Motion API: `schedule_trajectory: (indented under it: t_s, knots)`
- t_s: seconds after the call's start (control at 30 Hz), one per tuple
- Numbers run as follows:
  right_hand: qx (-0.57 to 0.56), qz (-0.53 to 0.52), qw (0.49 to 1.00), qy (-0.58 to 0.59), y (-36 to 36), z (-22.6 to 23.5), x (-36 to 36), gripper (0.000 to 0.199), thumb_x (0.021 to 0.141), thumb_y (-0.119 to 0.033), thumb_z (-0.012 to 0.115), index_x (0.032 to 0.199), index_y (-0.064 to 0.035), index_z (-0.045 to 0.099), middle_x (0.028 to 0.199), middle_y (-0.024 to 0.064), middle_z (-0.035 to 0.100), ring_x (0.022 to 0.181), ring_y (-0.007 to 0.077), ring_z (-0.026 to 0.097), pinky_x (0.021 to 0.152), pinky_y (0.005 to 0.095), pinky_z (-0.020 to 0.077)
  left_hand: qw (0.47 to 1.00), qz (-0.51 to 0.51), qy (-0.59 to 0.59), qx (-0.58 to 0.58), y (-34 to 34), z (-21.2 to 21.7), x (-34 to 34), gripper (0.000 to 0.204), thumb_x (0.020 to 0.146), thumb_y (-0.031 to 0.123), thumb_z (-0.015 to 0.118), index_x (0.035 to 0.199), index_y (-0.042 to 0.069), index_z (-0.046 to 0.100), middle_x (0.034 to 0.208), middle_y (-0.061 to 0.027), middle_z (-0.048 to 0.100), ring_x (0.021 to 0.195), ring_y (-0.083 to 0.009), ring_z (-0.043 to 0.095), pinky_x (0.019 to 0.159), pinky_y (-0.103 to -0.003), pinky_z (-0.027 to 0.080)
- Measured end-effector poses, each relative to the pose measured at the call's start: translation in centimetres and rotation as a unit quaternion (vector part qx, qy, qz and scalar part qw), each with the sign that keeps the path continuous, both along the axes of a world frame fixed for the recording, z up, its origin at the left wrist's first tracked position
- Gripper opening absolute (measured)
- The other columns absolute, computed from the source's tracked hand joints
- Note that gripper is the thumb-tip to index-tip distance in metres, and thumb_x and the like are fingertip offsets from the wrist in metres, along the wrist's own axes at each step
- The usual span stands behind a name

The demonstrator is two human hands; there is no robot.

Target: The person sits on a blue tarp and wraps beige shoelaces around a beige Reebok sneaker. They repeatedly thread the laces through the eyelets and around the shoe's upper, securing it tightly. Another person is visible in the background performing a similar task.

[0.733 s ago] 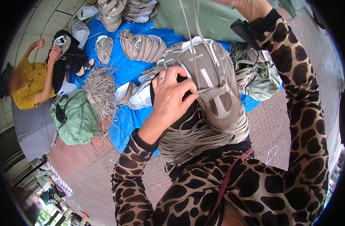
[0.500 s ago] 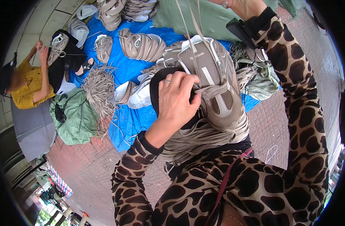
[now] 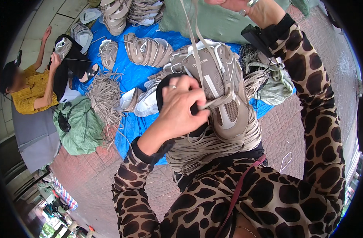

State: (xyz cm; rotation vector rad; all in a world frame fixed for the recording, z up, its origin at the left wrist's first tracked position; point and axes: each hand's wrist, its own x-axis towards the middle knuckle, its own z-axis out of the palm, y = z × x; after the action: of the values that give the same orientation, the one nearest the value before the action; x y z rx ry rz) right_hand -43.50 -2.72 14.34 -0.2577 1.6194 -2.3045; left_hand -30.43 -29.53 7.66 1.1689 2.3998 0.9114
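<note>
A grey and white sneaker point(image 3: 223, 91) rests toe-down on a bundle of grey laces point(image 3: 207, 144) in my lap. My left hand point(image 3: 181, 105) grips the sneaker at its side and pinches a flat lace near the tongue. My right hand point(image 3: 239, 4) is raised at the top edge, partly cut off, and holds the grey lace point(image 3: 191, 35) pulled taut upward from the shoe. Both my sleeves are leopard-patterned.
A blue tarp point(image 3: 130, 119) on the paved ground carries rows of grey sneakers point(image 3: 147, 49), a loose lace heap point(image 3: 104, 95) and green sacks point(image 3: 80, 125). A person in a yellow shirt point(image 3: 30, 89) sits at the left with a shoe in their hands. Brick paving point(image 3: 282, 131) lies to the right.
My left hand has slid forward over the sneaker's side and closed on the lace. My right hand has risen further, drawing the lace tighter. The seated person's arms have shifted.
</note>
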Motion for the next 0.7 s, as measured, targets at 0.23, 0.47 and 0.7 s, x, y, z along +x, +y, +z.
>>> schedule_trajectory:
  t_s: [0.23, 0.47, 0.7]
  knots:
    - [0.042, -0.004, 0.999, -0.016, -0.9, -0.6, -2.1, 0.026, 0.108, -0.022, 0.038, 0.110, -0.0020, 0.054, 0.102, 0.0152, 0.070, 0.051, 0.0027, 0.035, 0.041, 0.0175, 0.0299, 0.993, 0.065, 0.092, 0.022, 0.3, -3.1, 0.2, 0.027, 0.064, 0.018, 0.084, 0.078, 0.017, 0.061, 0.107, -0.0049, 0.051, 0.110, -0.0285, 0.046, 0.089, -0.044, 0.030]
    - [0.057, -0.053, 0.997, 0.019, -0.4, -1.2, -7.1, 0.035, 0.109, -0.025, 0.032, 0.112, 0.0016, 0.053, 0.104, 0.0128, 0.070, 0.055, 0.0032, 0.045, 0.044, 0.0173, 0.0368, 0.991, 0.067, 0.095, 0.060, 0.9, -1.9, 1.5, 0.028, 0.066, 0.017, 0.083, 0.089, 0.019, 0.068, 0.105, -0.0027, 0.051, 0.107, -0.0262, 0.049, 0.089, -0.042, 0.031]
    - [0.033, -0.041, 0.998, 0.018, -1.3, -0.6, -5.2, 0.032, 0.107, -0.026, 0.036, 0.113, 0.0000, 0.055, 0.094, 0.0103, 0.070, 0.068, 0.0111, 0.063, 0.056, 0.0247, 0.0506, 0.994, -0.025, 0.071, 0.085, 3.9, -1.2, 0.2, 0.014, 0.072, 0.015, 0.078, 0.081, 0.015, 0.068, 0.096, 0.0003, 0.054, 0.098, -0.0223, 0.052, 0.084, -0.040, 0.033]
